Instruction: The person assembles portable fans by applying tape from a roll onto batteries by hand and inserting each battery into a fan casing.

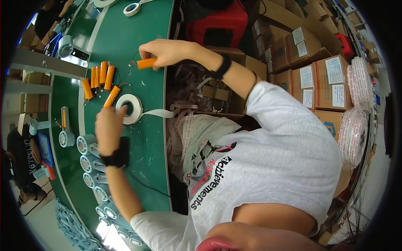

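Observation:
My right hand (pixel 161 53), in the upper part of the view, is closed around an orange-wrapped battery pack (pixel 146 63) with thin wires at its end. Lower down, my left hand (pixel 109 127) hovers over the green bench, its thumb apart from its fingers. The fingers come up to the lower end of another orange battery pack (pixel 112 97); whether they touch it is hard to tell. Beside the thumb lies a roll of white tape (pixel 129 108) with a loose strip trailing right. Several more wired battery packs (pixel 103 74) lie in a cluster above.
Light-blue round-headed housings (pixel 87 163) line the bench (pixel 146 175) at lower left. Another tape roll (pixel 132 9) lies at the top. Cartons (pixel 331 79), a red stool (pixel 217 25) and a box of scrap strips (pixel 197 94) stand to the right. Other people work across the bench.

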### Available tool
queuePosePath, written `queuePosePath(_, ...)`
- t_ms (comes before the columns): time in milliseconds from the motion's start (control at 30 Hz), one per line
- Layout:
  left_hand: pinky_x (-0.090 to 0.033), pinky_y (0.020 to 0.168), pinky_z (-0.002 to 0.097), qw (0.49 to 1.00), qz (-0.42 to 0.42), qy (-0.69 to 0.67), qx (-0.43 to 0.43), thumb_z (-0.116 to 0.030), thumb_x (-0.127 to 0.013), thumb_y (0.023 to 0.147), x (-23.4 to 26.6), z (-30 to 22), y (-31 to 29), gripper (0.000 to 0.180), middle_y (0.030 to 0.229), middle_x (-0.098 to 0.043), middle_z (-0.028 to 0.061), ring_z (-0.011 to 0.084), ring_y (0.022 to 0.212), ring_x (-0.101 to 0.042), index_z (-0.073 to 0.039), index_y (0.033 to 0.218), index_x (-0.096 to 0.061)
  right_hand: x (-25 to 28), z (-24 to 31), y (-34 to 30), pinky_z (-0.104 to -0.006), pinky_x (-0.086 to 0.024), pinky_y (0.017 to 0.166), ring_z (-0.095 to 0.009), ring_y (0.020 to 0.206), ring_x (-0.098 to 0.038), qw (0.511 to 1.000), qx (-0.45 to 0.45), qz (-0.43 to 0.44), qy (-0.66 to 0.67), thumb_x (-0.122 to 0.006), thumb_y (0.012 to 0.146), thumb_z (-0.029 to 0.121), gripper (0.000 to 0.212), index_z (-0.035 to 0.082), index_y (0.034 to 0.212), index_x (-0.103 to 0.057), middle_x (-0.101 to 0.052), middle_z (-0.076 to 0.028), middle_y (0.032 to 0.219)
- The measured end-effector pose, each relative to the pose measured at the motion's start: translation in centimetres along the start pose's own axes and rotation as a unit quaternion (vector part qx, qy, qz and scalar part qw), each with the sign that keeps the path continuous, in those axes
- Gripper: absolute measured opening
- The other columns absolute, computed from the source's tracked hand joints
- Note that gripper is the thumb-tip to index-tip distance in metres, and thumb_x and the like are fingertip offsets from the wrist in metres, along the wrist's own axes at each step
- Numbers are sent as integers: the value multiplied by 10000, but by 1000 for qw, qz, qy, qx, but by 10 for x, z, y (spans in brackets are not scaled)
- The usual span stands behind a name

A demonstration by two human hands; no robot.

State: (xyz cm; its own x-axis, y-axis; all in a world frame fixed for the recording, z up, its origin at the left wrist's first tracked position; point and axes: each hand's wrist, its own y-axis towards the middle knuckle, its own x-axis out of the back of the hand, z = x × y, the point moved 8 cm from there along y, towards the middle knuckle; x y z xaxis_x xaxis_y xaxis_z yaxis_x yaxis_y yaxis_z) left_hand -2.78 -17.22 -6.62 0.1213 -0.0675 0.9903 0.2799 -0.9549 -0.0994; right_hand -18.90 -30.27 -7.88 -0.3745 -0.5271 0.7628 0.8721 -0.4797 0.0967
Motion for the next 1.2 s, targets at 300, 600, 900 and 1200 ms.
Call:
queuePosePath(300, -522, 641, 352, 902, -201, -381, -15, -94, -531, 808, 15, 11, -37, 216, 858, -573, 135, 275, 730, -616, 41, 975, -507, -65, 52, -71, -243, -394, 576, -66, 668, -460, 931, -55, -88, 349, -700, 738, 197, 290, 16, 920, -565, -520, -22, 764)
queuePosePath(600, -513, 623, 280, 709, -375, -597, 20, -13, -464, 833, 43, 58, -87, 153, 888, -548, 86, 199, 764, -594, -7, 981, -502, -69, 61, -88, -246, -404, 556, -77, 603, -460, 927, 26, -46, 372, -649, 808, 236, 315, -33, 949, -567, -552, -9, 720)
queuePosePath(900, -459, 603, 228, 867, -309, -389, -37, 56, -423, 807, 45, 10, -87, 240, 859, -569, 73, 138, 681, -566, 2, 1016, -528, -12, 110, -60, -247, -440, 599, -100, 644, -532, 902, 42, -147, 403, -571, 866, 223, 281, -47, 942, -561, -622, -63, 846)
queuePosePath(1200, -445, 587, 239, 844, -321, -428, 25, 54, -436, 798, 39, -8, -73, 265, 765, -575, 61, 124, 656, -550, -14, 1037, -527, -52, 116, -5, -267, -478, 686, -168, 799, -615, 876, 65, -177, 443, -534, 883, 196, 247, -40, 953, -555, -617, -127, 923)
